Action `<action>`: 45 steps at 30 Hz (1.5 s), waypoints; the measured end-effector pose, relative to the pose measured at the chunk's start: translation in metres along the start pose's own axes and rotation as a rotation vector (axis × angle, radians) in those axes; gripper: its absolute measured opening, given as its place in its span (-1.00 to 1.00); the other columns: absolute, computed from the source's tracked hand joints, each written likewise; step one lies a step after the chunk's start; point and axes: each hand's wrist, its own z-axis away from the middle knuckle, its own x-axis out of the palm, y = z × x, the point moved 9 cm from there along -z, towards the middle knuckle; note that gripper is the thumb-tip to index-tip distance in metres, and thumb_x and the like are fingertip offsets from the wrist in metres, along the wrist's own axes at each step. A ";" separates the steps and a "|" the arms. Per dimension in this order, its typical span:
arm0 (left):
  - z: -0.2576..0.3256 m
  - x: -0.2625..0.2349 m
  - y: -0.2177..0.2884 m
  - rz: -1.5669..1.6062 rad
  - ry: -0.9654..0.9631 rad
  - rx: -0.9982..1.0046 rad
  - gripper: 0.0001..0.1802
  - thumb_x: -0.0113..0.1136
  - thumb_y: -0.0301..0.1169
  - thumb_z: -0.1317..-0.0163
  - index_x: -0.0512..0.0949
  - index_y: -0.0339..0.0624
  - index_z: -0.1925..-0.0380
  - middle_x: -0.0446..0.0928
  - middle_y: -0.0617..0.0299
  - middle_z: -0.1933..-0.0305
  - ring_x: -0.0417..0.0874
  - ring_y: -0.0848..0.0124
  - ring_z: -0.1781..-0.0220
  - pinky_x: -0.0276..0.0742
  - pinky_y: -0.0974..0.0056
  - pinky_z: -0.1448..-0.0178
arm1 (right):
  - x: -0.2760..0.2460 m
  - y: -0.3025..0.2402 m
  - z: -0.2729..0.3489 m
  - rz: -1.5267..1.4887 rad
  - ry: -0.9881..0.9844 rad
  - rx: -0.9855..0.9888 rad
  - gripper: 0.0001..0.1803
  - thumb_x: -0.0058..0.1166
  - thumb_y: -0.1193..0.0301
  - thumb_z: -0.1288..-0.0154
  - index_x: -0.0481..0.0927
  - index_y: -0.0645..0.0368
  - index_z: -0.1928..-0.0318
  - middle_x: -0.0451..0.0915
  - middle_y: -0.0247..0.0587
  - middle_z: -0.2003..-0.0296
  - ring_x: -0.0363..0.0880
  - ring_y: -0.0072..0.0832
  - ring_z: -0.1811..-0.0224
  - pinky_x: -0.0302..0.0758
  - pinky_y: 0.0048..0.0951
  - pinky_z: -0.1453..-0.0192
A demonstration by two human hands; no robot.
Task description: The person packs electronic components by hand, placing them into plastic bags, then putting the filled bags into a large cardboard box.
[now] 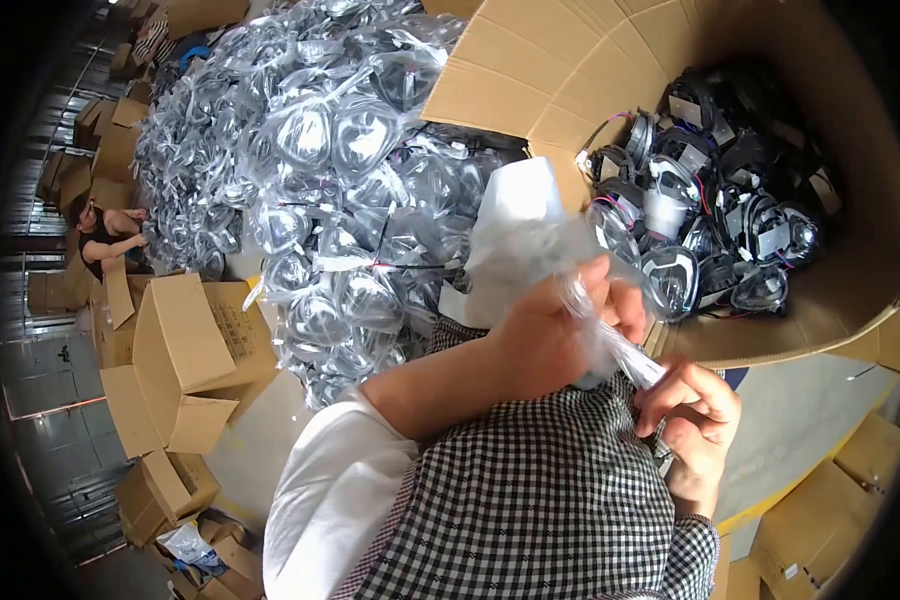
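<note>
1. Way over on the left, 1 person in a dark top was at the edge of the heap, arms held out toward it.
2. Next up, a cardboard box had its flaps spread wide.
3. Then a massive heap of bagged clear parts, rounded shells mostly, with bits of wire showing.
4. Around the middle was the clear plastic bag, pretty blurry, right in front of the checked apron. A white piece showed at its far end, but I couldn't tell if it was inside.
5. The left hand had its fingers wrapped around the bag where it bunched up.
6. The right hand was pinching the bag's twisted tail, so both hands were gripping the same bag.
7. Beyond them on the right, a big carton held loose dark-and-clear parts with thin wires, plus 1 white cup-shaped piece.
</note>
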 end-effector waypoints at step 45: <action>0.150 -0.070 0.102 -0.810 1.302 -0.030 -0.78 0.04 -0.36 -0.35 0.56 -0.26 0.18 0.59 0.21 0.19 0.62 0.41 0.18 0.51 0.35 0.01 | 0.024 0.122 -0.077 1.177 -0.226 -0.408 -0.89 0.12 0.52 -0.14 0.59 0.22 0.28 0.57 -0.21 0.25 0.53 -0.23 0.16 0.42 -0.28 0.03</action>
